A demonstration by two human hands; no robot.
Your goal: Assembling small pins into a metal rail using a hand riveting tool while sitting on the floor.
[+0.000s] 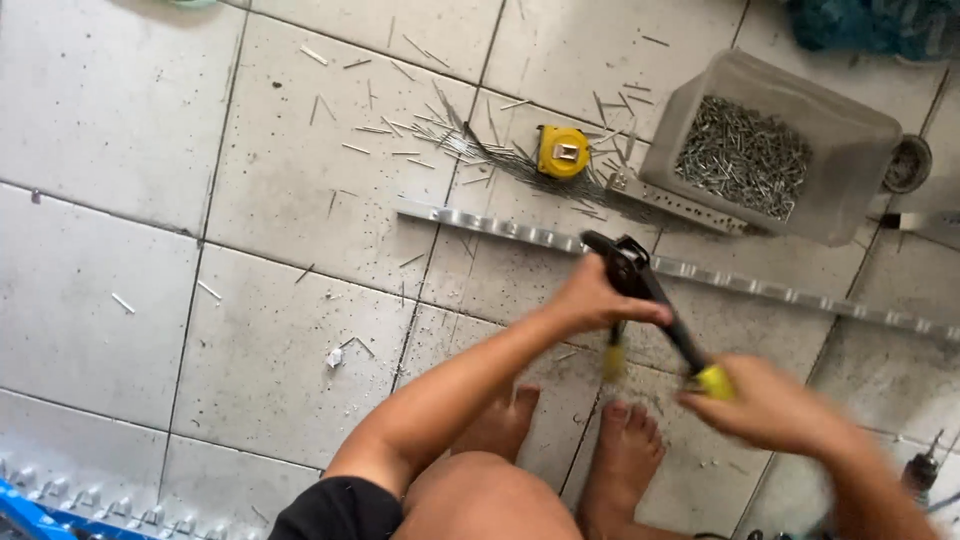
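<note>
A black hand riveter (640, 290) with yellow-tipped handles is held over a long perforated metal strip (780, 292) lying across the tiled floor. My left hand (598, 298) grips the handle nearer the tool's head. My right hand (765, 400) holds the end of the other handle, at its yellow tip. The handles are spread apart. The tool's nose is at the strip. My bare feet (620, 455) rest on the tiles just below the tool.
A clear plastic tub (860, 130) full of rivets stands at the upper right. A yellow tape measure (562, 150) lies among scattered rivet pins. Another short perforated strip (680, 202) is by the tub. A blue crate edge (30, 515) shows at the lower left.
</note>
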